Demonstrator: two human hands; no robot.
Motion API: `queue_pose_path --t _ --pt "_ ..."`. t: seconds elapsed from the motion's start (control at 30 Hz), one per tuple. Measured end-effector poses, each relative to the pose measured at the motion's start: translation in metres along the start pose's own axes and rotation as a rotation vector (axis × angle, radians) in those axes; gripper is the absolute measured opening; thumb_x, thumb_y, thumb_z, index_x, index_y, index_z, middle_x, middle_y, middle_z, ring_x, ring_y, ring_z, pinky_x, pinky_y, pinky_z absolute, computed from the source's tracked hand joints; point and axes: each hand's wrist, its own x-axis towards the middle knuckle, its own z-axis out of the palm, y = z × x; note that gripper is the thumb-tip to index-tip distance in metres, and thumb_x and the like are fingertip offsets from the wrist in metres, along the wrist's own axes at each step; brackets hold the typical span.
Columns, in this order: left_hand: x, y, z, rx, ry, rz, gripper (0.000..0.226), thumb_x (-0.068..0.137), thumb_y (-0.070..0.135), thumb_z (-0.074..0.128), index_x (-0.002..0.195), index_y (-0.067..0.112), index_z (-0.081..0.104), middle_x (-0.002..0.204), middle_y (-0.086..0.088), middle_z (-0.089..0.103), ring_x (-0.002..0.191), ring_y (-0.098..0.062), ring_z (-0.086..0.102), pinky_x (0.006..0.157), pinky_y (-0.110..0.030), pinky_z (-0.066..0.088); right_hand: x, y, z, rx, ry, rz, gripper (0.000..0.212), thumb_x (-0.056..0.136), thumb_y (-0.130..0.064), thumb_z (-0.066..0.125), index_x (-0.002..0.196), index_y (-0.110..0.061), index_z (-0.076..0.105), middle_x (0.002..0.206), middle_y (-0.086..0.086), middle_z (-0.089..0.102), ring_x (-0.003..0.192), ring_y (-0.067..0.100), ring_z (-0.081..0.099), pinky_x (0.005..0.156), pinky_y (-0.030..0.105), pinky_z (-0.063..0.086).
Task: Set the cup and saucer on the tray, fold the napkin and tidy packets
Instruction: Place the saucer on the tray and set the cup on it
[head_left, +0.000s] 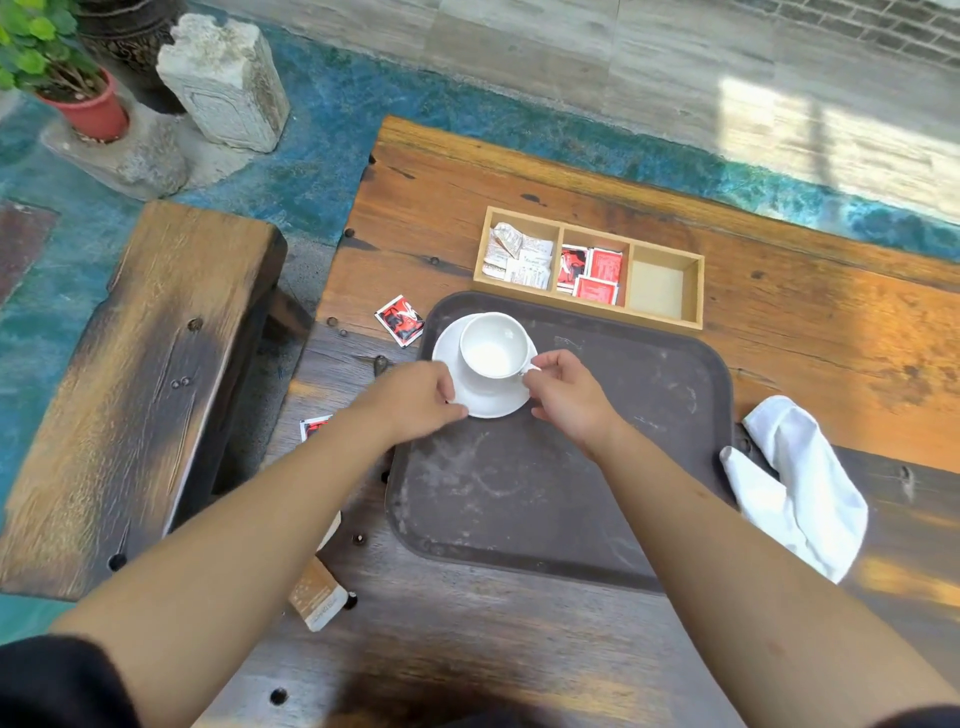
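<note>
A white cup (492, 345) stands on a white saucer (488, 400) at the far left corner of the dark brown tray (597, 467). My left hand (415, 397) grips the saucer's near left rim. My right hand (566, 397) pinches the cup's handle. A crumpled white napkin (800, 483) lies on the table against the tray's right edge. One red packet (400, 319) lies loose left of the tray's far corner. Another red packet (314, 427) shows partly from under my left forearm. A brown packet (318, 597) lies near the table's left edge.
A wooden organiser box (696, 291) sits behind the tray, with white packets in its left cell, red packets in the middle cell and nothing in the right cell. A wooden bench (140, 395) stands left of the table. A potted plant (67, 78) and stone block (223, 83) are on the floor.
</note>
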Motion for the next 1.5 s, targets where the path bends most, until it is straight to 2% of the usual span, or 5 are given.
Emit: queue_pose_path --t 0.1,0.3,0.9,1.27,1.5 --pt "0.02 0.005 -0.007 -0.093 0.135 0.015 0.05 0.067 0.035 0.084 0.103 0.023 0.052 0.097 0.004 0.055 0.088 -0.018 0.057 0.071 -0.032 0.043 -0.003 0.0 0.0 -0.056 -0.011 -0.09 0.04 0.083 -0.028 0.068 0.119 -0.025 0.05 0.114 -0.001 0.064 0.095 0.014 0.063 0.078 0.031 0.055" --pt "0.043 0.017 -0.006 -0.232 0.023 0.141 0.108 0.058 0.018 0.087 0.148 0.025 0.027 0.149 -0.002 0.036 0.133 -0.018 0.039 0.106 -0.032 0.035 -0.005 -0.003 0.004 -0.14 -0.015 -0.215 0.069 0.074 -0.033 0.081 0.133 -0.029 0.043 0.125 -0.003 0.056 0.109 0.017 0.058 0.072 0.021 0.047" --pt "0.034 0.017 0.029 -0.447 0.318 0.193 0.085 0.054 0.039 0.091 0.126 0.038 0.045 0.123 0.019 0.055 0.111 0.002 0.049 0.085 -0.012 0.038 -0.002 -0.011 0.0 -0.268 -0.045 -0.302 0.067 0.078 -0.031 0.076 0.137 -0.032 0.043 0.136 -0.008 0.055 0.115 0.012 0.05 0.096 0.033 0.047" --pt "0.011 0.012 0.025 -0.344 0.245 0.024 0.094 0.062 0.026 0.088 0.141 0.025 0.037 0.139 -0.002 0.05 0.122 -0.022 0.051 0.101 -0.042 0.045 -0.029 -0.011 -0.008 -0.413 0.015 -0.33 0.071 0.085 -0.029 0.07 0.148 -0.028 0.037 0.152 -0.002 0.044 0.135 0.021 0.045 0.105 0.032 0.037" --pt "-0.034 -0.008 0.031 -0.259 0.113 -0.075 0.046 0.076 0.038 0.077 0.115 0.024 0.059 0.104 0.005 0.065 0.091 -0.015 0.064 0.082 -0.03 0.048 -0.06 0.017 -0.027 -0.451 0.04 -0.228 0.06 0.088 -0.037 0.066 0.142 -0.028 0.043 0.147 0.0 0.047 0.119 0.015 0.05 0.094 0.026 0.038"
